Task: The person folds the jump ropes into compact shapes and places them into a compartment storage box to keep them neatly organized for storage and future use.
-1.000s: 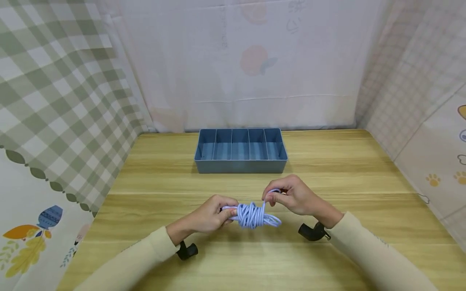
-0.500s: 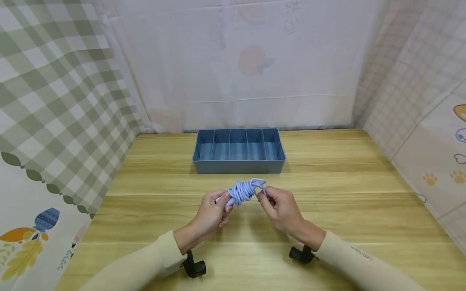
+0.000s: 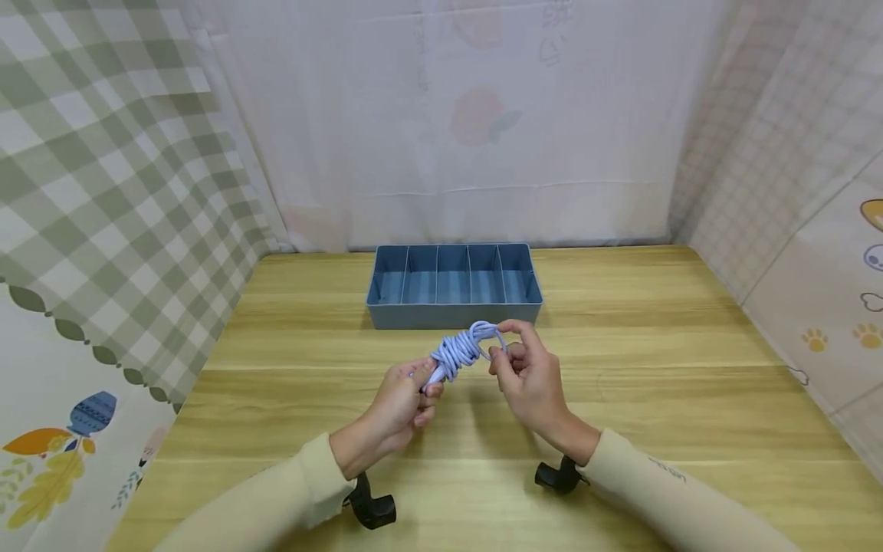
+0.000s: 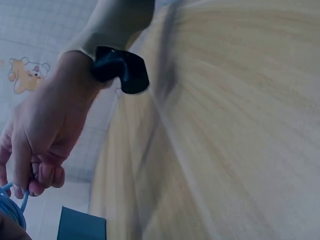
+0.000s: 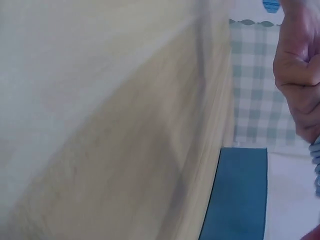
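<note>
A pale lilac-blue cord (image 3: 455, 351), wound round itself into a bundle with loops at its upper right end, is held up above the table. My left hand (image 3: 396, 402) grips the bundle's lower left end between thumb and fingers. On the other side, my right hand (image 3: 534, 376) pinches a strand of the cord near the loops, its index finger reaching to the top of them. The left wrist view shows the right hand (image 4: 42, 130) over part of the coil (image 4: 11, 210). At the right wrist view's edge, the left hand (image 5: 302, 85) sits above the windings (image 5: 315, 160).
A blue-grey divided box (image 3: 455, 316) with several compartments stands behind the hands on the wooden table (image 3: 648, 368). A black wrist camera (image 3: 372, 506) hangs under the left sleeve, another black camera (image 3: 557, 477) under the right. Cloth curtains (image 3: 579, 138) enclose the back and sides.
The bundle has moved up and tilted, loops now toward the upper right. My right hand has gone from pulling a strand above the coil to the loops at its end; the left keeps its grip.
</note>
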{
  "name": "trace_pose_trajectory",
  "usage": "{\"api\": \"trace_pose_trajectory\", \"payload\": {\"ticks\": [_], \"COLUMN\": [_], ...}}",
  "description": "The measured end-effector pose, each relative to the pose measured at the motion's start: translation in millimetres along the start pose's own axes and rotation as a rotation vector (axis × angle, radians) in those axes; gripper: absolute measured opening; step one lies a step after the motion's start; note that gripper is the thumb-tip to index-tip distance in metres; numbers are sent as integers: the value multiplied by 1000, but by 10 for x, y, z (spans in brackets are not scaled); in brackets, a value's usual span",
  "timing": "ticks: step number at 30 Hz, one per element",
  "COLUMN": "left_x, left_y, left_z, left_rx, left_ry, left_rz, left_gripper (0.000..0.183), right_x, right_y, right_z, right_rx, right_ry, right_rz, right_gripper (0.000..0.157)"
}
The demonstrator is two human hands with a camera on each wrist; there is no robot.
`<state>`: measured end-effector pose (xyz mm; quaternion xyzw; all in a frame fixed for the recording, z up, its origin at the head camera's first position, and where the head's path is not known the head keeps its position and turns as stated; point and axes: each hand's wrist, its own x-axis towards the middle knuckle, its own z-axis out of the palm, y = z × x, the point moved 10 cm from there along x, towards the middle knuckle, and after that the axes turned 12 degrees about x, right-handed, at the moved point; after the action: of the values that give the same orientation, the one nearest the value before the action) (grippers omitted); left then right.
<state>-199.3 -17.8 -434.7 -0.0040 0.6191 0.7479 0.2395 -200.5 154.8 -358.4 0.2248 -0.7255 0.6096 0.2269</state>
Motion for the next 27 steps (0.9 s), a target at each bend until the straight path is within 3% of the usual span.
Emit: {"api": "trace_pose_trajectory", "payload": {"ticks": [3, 6, 9, 14, 21, 27], "left_x": [-9, -19, -17, -10, -21, -47], "left_y": [42, 54, 42, 15, -18, -13], "left_z": [21, 43, 34, -2, -19, -22], "left_rx": [-12, -21, -30, -27, 0, 13], "left_ry": [-36, -59, -36, 39, 68, 81], "left_rz": [3, -6, -10, -2, -17, -23], "left_gripper": [32, 32, 32, 30, 30, 32], "right_x": [37, 37, -4, -43, -74, -126], "right_y": [-46, -103, -141, -133, -57, -125], "right_z": [-10, 70, 185, 272, 315, 312], "right_rx": [-61, -250, -382, -349, -289, -354], "right_ry": [1, -83, -189, -241, -267, -240], "right_rz": [-71, -147, -200, -172, -110, -204], "right_gripper": [20, 23, 23, 12, 14, 10]}}
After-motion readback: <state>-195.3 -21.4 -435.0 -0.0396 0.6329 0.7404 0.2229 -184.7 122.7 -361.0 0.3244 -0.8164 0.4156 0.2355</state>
